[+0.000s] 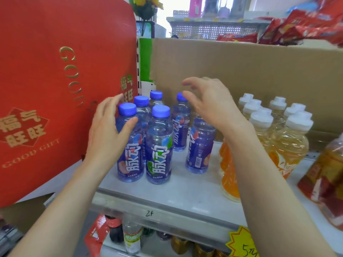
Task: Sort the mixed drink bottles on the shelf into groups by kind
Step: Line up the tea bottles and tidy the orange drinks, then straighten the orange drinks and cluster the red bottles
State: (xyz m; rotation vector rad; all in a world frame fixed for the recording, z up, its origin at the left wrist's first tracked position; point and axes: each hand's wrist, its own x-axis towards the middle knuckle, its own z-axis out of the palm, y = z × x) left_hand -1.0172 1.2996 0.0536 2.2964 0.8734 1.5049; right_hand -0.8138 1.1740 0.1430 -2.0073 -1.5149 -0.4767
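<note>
Blue-capped, blue-labelled bottles stand upright, clustered left of white-capped orange-drink bottles on the shelf.
</note>
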